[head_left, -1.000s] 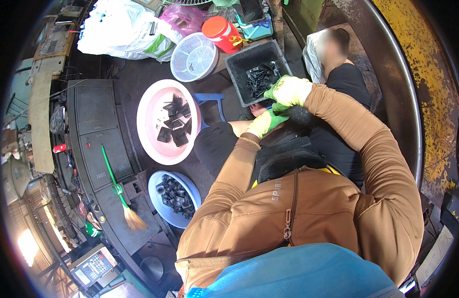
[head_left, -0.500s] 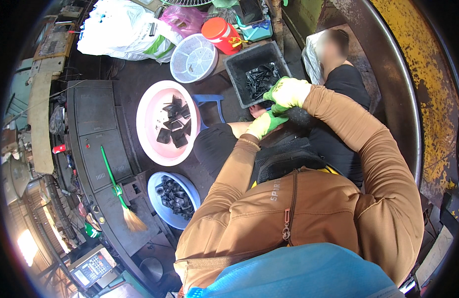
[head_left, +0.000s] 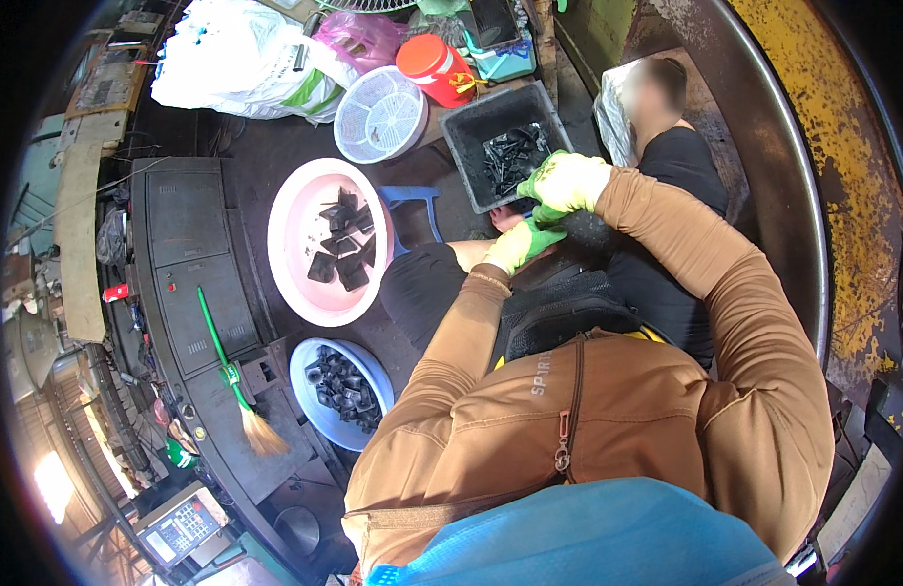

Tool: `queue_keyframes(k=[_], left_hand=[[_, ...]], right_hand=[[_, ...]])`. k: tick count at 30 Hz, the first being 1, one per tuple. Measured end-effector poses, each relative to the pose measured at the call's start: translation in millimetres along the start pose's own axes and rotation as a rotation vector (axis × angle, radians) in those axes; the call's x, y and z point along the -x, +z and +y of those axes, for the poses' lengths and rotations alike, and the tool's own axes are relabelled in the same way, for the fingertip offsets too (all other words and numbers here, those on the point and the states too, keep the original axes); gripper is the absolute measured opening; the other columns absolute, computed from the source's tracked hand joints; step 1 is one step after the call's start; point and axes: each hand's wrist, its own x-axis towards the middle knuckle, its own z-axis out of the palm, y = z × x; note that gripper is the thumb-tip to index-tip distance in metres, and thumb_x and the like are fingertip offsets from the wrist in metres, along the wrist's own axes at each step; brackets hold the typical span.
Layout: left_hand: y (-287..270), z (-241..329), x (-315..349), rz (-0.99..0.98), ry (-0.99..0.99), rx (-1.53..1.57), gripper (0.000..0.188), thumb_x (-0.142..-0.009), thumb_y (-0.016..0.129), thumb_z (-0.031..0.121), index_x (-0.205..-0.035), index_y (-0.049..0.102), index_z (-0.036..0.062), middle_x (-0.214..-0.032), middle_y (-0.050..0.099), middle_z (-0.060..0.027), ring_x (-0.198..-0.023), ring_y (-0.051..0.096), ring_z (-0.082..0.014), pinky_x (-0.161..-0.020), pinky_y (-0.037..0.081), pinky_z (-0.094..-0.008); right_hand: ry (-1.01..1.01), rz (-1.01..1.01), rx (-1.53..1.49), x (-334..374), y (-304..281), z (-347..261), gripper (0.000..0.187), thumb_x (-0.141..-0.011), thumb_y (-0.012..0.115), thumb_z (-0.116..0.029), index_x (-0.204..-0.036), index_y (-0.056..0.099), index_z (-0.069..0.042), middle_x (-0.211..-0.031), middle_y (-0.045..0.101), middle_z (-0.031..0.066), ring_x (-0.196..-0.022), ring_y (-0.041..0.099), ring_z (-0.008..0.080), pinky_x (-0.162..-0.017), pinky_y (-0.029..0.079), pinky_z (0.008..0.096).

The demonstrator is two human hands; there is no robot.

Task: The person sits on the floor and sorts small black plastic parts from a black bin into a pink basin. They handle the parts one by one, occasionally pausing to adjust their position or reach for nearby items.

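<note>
Scant movement: right hand beyond left hand, both angled inward, grip of fingers unclear

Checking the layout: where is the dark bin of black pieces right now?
The dark bin is in the head view's upper part, slightly right of centre, just beyond the gloved right hand and below-right of the red container.

Tiny delta vs 1.0 s ago: view drifted a touch, so black crate, pink basin and blue basin now sit slightly lower and further left. Right gloved hand and left gloved hand shifted left by about as much, can't separate hand motion from camera motion. Jacket zip pull also slid slightly left; finger-level changes too small to tell.
</note>
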Motion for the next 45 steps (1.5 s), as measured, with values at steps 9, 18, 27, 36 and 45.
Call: queue_keyframes(k=[9, 18, 27, 36, 45], left_hand=[[-2, 1, -2, -0.053, 0.163, -0.503, 0.017, -0.082, 0.067, 0.011, -0.098, 0.065, 0.0108, -0.093, 0.065, -0.0082, -0.086, 0.063, -0.0253, -0.076, 0.050, -0.0342], [-11, 42, -3, -0.065, -0.196, -0.159, 0.021, -0.092, 0.063, 0.011, -0.110, 0.067, 0.0019, -0.099, 0.070, -0.0056, -0.086, 0.064, -0.0153, -0.074, 0.050, -0.0297], [-9, 33, -4, -0.045, -0.171, 0.020, 0.023, -0.091, 0.065, 0.008, -0.112, 0.064, 0.0010, -0.100, 0.068, -0.0047, -0.086, 0.063, -0.0132, -0.072, 0.051, -0.0284], [-10, 29, 0, -0.030, -0.045, -0.203, 0.023, -0.088, 0.068, 0.025, -0.106, 0.066, 0.0126, -0.104, 0.067, -0.0107, -0.096, 0.064, -0.0314, -0.088, 0.049, -0.0402], [-7, 31, -4, -0.019, -0.132, -0.117, 0.022, -0.087, 0.068, 0.025, -0.104, 0.067, 0.0122, -0.101, 0.068, -0.0100, -0.093, 0.065, -0.0294, -0.083, 0.050, -0.0395]], right_hand=[[-0.029, 0.033, 0.000, 0, 3, 2, 0.044, -0.074, 0.067, -0.036, -0.107, 0.072, -0.007, -0.100, 0.071, 0.0202, -0.098, 0.068, 0.0364, -0.086, 0.052, 0.0439], [-0.022, 0.031, -0.004, -1, 3, 3, 0.043, -0.073, 0.068, -0.035, -0.105, 0.073, -0.008, -0.098, 0.071, 0.0206, -0.096, 0.068, 0.0370, -0.085, 0.052, 0.0446], [-0.027, 0.045, -0.008, 2, -2, -1, 0.040, -0.073, 0.068, -0.036, -0.102, 0.073, -0.008, -0.096, 0.071, 0.0204, -0.094, 0.068, 0.0374, -0.083, 0.052, 0.0448], [-0.021, 0.045, -0.011, 3, -2, 0, 0.041, -0.073, 0.068, -0.035, -0.103, 0.073, -0.008, -0.097, 0.071, 0.0202, -0.095, 0.068, 0.0370, -0.084, 0.052, 0.0444], [-0.028, 0.027, 0.007, 1, 0, 1, 0.041, -0.073, 0.067, -0.035, -0.102, 0.073, -0.007, -0.098, 0.071, 0.0203, -0.096, 0.068, 0.0367, -0.084, 0.052, 0.0444]])
